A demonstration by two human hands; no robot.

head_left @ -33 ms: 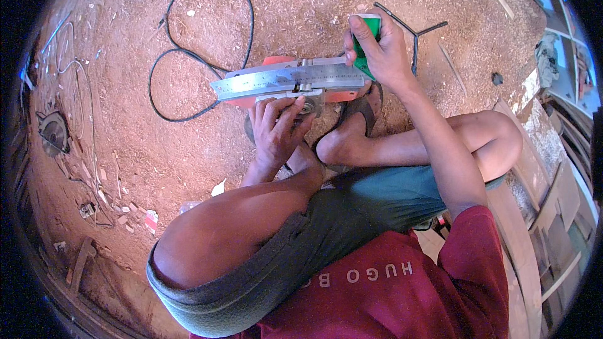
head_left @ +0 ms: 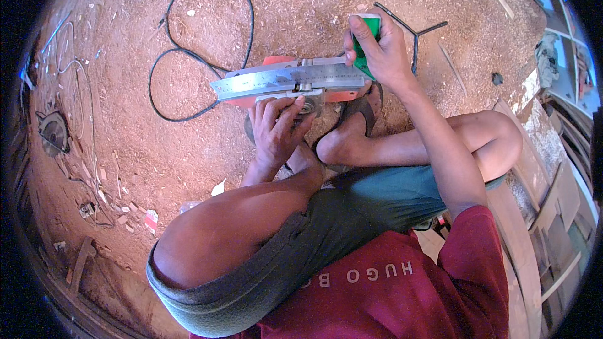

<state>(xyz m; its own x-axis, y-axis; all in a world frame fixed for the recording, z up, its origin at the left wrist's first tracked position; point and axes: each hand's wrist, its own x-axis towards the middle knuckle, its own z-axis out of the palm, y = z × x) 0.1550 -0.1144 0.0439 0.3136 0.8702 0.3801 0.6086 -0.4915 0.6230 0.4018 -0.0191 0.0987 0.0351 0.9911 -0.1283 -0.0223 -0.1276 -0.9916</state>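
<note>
On a shaving-strewn floor [head_left: 188, 150], the left hand [head_left: 275, 127] curls fingers against an upturned electric planer [head_left: 343, 96]; the right hand's [head_left: 383, 50] clamp a green-handled try square [head_left: 267, 80]. Steady, flat contact should serve best.

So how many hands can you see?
2. The left hand is against the near side of the orange tool, by its round metal part. The right hand holds a green handle near the tool's right end.
</note>
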